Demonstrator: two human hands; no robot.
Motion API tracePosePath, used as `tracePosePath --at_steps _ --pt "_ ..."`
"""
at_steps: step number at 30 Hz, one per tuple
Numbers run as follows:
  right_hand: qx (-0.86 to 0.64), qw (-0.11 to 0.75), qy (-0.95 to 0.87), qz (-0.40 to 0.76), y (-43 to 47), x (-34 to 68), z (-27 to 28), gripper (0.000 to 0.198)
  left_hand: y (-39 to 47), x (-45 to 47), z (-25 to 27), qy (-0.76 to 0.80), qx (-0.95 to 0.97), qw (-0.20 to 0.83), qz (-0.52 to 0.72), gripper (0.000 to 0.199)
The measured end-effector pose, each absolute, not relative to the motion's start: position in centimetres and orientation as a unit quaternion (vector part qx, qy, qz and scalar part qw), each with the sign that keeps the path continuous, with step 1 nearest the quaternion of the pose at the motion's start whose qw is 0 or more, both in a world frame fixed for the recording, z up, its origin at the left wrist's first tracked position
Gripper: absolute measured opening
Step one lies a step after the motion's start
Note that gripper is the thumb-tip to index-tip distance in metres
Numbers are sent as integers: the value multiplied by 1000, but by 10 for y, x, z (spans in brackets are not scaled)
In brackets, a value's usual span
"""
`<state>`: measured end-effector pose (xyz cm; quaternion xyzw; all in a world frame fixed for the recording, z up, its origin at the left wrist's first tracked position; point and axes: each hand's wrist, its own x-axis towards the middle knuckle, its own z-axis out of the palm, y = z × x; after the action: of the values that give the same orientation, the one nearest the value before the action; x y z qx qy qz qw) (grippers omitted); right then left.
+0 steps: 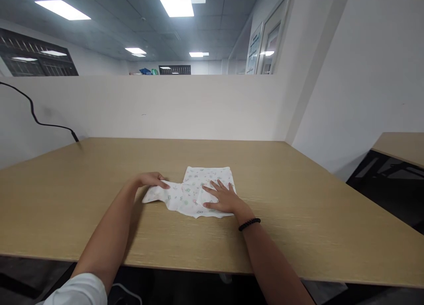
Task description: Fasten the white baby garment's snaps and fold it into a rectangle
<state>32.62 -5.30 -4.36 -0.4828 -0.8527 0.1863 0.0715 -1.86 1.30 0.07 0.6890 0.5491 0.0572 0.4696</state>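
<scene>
A thin white cloth (187, 193) with small green, pink and grey prints lies on the wooden table (185, 243). Whether it is a small garment I cannot tell for sure. Its left end is pinched by my left hand (153, 180), thumb on top and the other fingers partly hidden behind, and that end is lifted a little off the tabletop. My right hand (225, 199) rests flat on the right part of the cloth, fingers spread and palm down. A fold shows beneath its fingers, and the upper right part lies as a flat square.
A white partition (185, 106) stands along the table's back edge. On the left a black cable (49, 125) hangs down to the tabletop. A second table (402, 146) is at the far right beyond a gap.
</scene>
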Motion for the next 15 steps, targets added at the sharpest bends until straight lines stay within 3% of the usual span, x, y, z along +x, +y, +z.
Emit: tracePosePath --at_steps 6,9,15 --pt "-487 80 -848 195 -53 326 -43 81 8 -16 1 435 621 602 251 31" --pt "-491 107 -839 208 -51 326 -45 71 7 10 -3 360 592 648 317 46" --pt "-474 281 -813 187 -35 324 -57 49 -5 70 -9 283 598 704 258 56"
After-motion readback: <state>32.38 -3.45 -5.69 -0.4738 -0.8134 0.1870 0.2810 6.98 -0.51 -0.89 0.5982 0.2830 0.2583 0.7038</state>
